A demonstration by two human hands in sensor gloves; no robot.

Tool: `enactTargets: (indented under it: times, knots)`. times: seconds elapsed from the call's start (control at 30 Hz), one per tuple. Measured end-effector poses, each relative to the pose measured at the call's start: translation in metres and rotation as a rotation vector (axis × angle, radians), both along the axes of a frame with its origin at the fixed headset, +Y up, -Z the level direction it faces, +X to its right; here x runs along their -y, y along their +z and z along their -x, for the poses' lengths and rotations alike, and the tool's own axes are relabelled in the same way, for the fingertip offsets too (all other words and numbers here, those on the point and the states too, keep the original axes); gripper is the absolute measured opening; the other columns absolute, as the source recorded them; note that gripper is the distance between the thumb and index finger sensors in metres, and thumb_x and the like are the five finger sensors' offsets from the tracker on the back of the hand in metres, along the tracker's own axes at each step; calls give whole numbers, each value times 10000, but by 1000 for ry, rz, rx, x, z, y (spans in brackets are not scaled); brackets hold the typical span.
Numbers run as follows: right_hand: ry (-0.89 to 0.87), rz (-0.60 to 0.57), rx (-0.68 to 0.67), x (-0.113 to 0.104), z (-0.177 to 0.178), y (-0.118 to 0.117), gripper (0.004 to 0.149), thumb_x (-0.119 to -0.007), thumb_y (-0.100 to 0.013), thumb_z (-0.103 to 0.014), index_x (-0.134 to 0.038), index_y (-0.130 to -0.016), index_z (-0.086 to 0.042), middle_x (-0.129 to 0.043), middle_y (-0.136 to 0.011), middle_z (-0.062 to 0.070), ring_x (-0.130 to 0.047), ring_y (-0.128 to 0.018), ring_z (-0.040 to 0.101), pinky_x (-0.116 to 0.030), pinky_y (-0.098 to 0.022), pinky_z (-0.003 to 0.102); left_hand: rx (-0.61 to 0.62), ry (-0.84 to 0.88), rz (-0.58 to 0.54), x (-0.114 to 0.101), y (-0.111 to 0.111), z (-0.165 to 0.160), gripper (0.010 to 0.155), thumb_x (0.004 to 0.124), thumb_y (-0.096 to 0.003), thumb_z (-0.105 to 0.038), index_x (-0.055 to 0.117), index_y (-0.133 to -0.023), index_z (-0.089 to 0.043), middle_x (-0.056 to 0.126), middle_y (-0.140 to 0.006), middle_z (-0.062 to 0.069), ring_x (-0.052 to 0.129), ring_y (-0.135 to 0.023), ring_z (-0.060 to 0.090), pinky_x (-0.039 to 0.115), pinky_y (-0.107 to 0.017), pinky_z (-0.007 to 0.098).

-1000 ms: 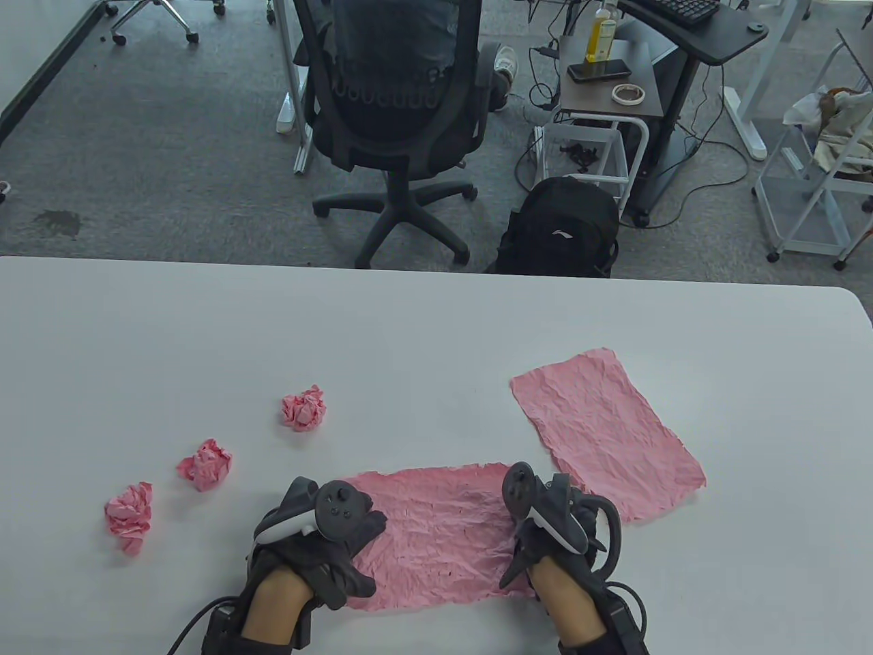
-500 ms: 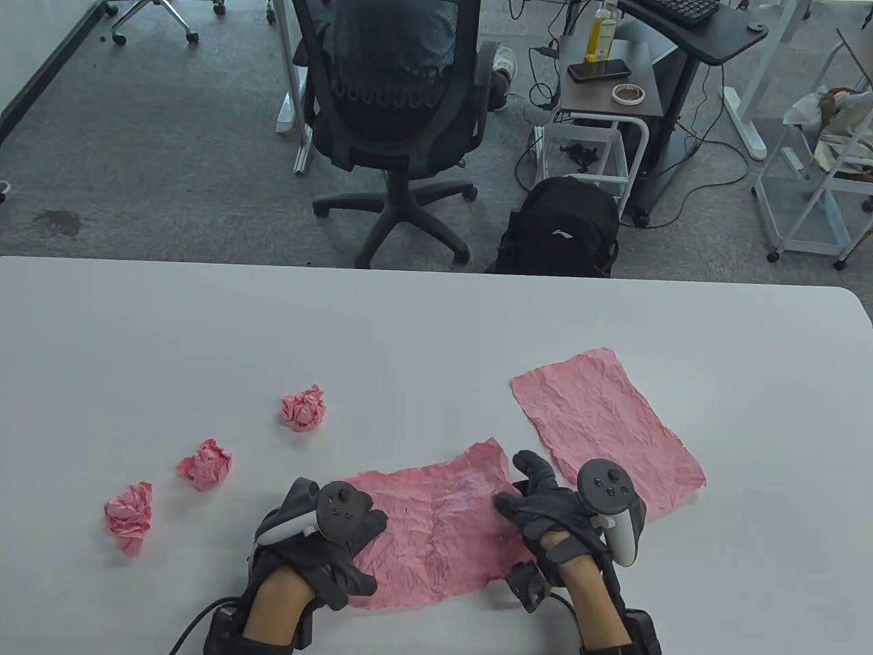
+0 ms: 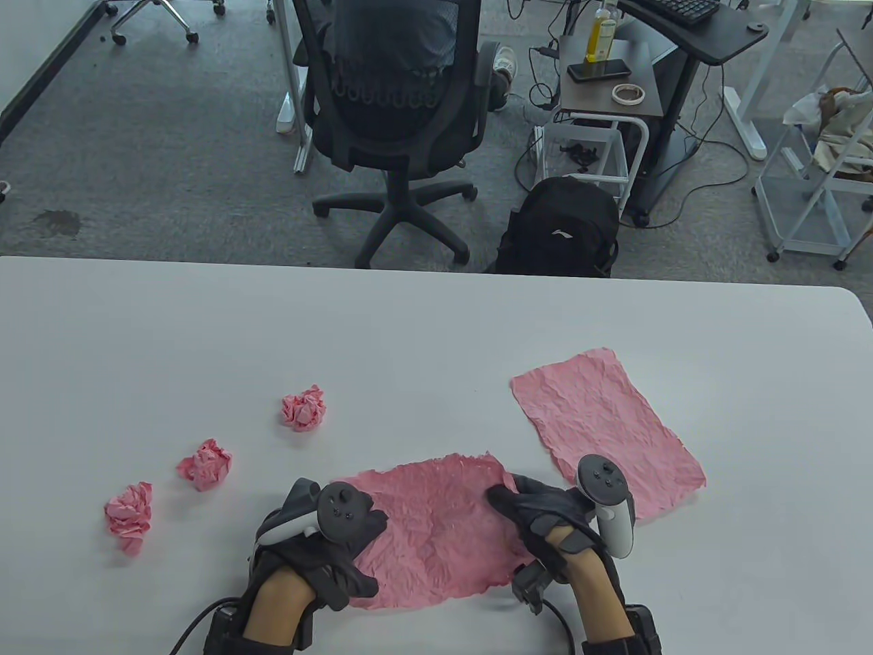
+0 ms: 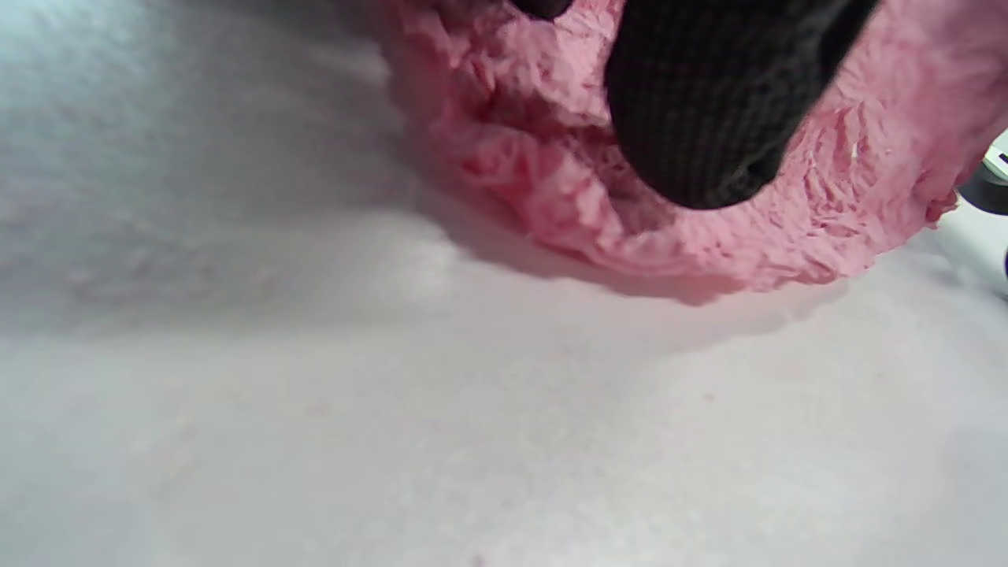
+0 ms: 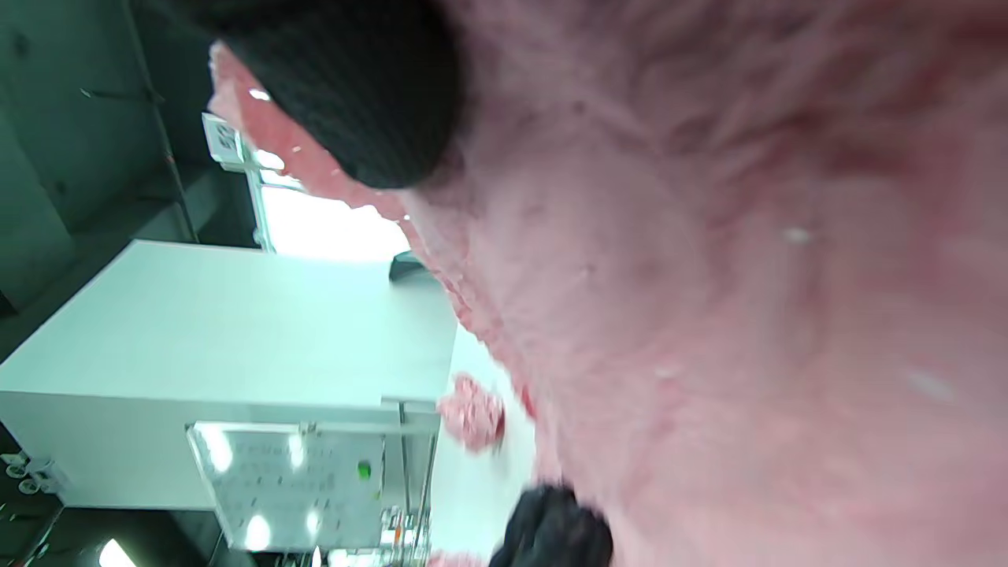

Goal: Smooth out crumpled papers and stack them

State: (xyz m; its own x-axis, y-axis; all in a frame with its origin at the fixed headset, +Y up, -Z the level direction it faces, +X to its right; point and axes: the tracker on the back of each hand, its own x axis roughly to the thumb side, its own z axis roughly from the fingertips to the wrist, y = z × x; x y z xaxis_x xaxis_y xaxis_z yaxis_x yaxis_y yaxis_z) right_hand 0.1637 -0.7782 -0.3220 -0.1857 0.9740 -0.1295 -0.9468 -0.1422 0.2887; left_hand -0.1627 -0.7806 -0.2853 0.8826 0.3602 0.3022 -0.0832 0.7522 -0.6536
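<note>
Pressing on a wrinkled pink sheet near the table's front edge, both gloved hands sit at opposite ends of it. Left hand lies on the sheet's left end, fingers spread fairly straight and flat on the paper, not curled round anything; tracker on its back. In the left wrist view one dark fingertip pushes down on the ruffled pink edge, which stands a little off the tabletop beside it. Right hand rests on the sheet's right end, fingers extended leftward and laid flat on the paper, nothing pinched (as far as the table view shows). Right wrist view is turned sideways and blurred: pink paper fills most of it, one dark fingertip on the paper near the top.

Sheet is mostly spread but still creased and wavy, far edge uneven. Second pink sheet, already flattened, lies just beside it to the right, angled; the right hand's tracker overlaps its near corner in view, contact cannot be told.

Three crumpled pink balls sit on the table left of the hands, apart from each other: nearest ball, middle ball, far ball.

Behind the table: office chair, black backpack on the floor.
</note>
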Motion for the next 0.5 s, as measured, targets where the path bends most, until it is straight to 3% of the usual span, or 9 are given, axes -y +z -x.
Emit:
enactTargets:
  times: [0.13, 0.2, 0.33, 0.43, 0.5]
  knots:
    - [-34, -99, 95, -9, -9, -8, 392, -802, -465, -262, -838, -815, -89, -1031, -605, 177, -1087, -345, 310, -899, -200, 393, -47, 17, -72, -5, -3, 2, 904, 831, -457, -531, 302, -1134, -248, 144, -1152, 70, 102, -1114, 385, 219, -760, 657]
    - [-84, -161, 171, -15, -19, -15, 390, -799, -470, -259, -833, -819, -90, -1030, -608, 176, -1090, -345, 305, -902, -199, 390, -90, 46, -179, -13, -3, 6, 891, 819, -464, -529, 306, -1135, -245, 170, -1155, 106, 132, -1116, 395, 246, -758, 659]
    - [-289, -298, 483, -27, -58, -21, 392, -788, -480, -268, -820, -840, -116, -1027, -637, 156, -1093, -372, 298, -909, -216, 383, -172, 73, -377, -29, -3, 16, 875, 808, -469, -529, 321, -1139, -245, 207, -1163, 112, 167, -1124, 400, 276, -758, 666]
    - [-417, -315, 687, -24, -95, -17, 396, -768, -503, -261, -783, -873, -120, -1001, -693, 161, -1081, -423, 313, -904, -252, 395, -214, 90, -395, -33, -4, 23, 869, 802, -475, -527, 323, -1141, -241, 207, -1165, 113, 164, -1124, 402, 276, -757, 668]
    - [-384, -296, 802, -19, -113, -11, 404, -749, -519, -265, -752, -898, -123, -979, -734, 156, -1072, -463, 311, -903, -281, 395, -225, 97, -397, -33, -4, 24, 866, 800, -478, -526, 324, -1142, -239, 205, -1166, 113, 161, -1124, 404, 273, -757, 670]
